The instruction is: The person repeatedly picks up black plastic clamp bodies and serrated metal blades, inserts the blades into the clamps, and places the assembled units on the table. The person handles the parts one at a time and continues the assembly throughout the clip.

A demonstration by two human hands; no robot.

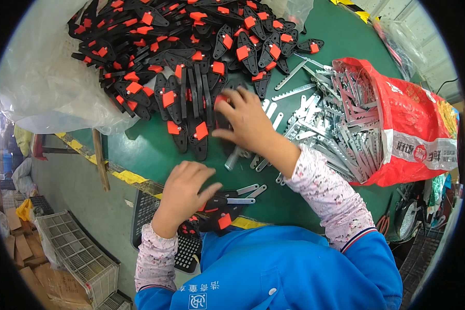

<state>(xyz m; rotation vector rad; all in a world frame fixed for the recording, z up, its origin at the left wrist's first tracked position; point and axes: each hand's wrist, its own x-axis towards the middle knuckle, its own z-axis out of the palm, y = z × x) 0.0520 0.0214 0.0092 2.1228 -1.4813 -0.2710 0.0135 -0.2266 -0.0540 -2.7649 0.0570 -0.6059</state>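
Observation:
My left hand (pixel 183 194) hovers at the table's near edge, fingers apart and nothing visible in them. Beside it lie black plates with red tabs (pixel 212 221), with several silver strips (pixel 241 201) on them. Farther in, my right hand (pixel 245 121) curls around a black plate with a red tab (pixel 223 122) at the front of a large pile. That plate is smeared by motion, and the fingers partly cover it. Just below it shows a blurred silver end (pixel 232 158). The pile of black plates (pixel 168 99) fills the far left and middle.
A red printed bag (pixel 413 129) lies on its side at the right, spilling notched silver strips (pixel 320 126) across the green table (pixel 289 204). Clear plastic sheeting (pixel 41 77) lies around the pile. Yellow-black tape (pixel 132 178) marks the near edge. A crate (pixel 75 253) stands on the floor at left.

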